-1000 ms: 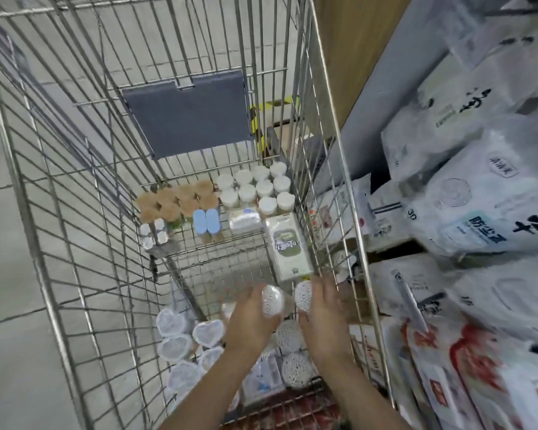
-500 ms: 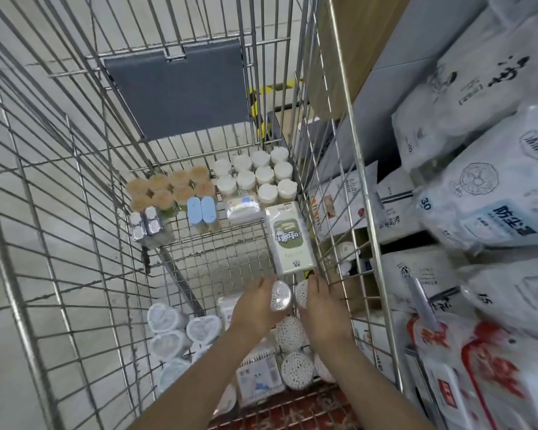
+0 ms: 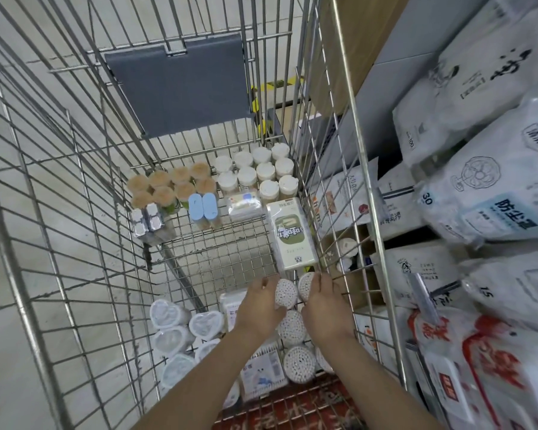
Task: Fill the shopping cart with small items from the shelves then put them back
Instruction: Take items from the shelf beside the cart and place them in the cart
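Bare mesh floor (image 3: 227, 259) lies open mid-cart. Jars (image 3: 255, 172) crowd twelve o'clock (a tall box (image 3: 292, 234) at one); wire wall (image 3: 333, 193) bars three o'clock.

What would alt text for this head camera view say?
Two hands, left hand and right hand, each hold a round cotton swab tub low inside a wire shopping cart already stocked with small containers, beside shelves of white packaged goods.

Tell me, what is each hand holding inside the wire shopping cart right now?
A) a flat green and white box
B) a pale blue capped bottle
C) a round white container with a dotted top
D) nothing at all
C: the left hand and the right hand each grip a round white container with a dotted top, side by side just above the wire shopping cart's floor.
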Demonstrator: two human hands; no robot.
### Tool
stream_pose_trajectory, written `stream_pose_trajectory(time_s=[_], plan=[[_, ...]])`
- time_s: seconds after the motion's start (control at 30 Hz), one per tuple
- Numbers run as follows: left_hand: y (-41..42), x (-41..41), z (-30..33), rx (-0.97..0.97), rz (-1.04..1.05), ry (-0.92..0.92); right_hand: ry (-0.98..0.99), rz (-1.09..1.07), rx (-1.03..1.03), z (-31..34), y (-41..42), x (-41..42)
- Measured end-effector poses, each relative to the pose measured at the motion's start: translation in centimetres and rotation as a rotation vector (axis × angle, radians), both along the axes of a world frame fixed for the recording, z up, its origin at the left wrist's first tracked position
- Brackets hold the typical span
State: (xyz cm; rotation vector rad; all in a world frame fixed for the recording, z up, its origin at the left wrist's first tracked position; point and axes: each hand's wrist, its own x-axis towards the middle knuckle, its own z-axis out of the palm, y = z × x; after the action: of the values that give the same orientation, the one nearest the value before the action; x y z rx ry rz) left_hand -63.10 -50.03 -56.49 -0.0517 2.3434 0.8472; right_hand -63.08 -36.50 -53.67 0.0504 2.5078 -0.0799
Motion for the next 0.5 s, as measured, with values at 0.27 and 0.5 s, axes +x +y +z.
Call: stream_pose_trajectory(time_s=[0.27,0.5], plan=[[-1.9,-0.2,3.5,0.049,0.101,0.013,-0.064,0.003,-0.078,3.1,0.1,1.3],[-6.5,1.7,11.3,0.023,-0.073,0.018,0.013,-0.131,-0.280,9.7,-0.4,5.0]])
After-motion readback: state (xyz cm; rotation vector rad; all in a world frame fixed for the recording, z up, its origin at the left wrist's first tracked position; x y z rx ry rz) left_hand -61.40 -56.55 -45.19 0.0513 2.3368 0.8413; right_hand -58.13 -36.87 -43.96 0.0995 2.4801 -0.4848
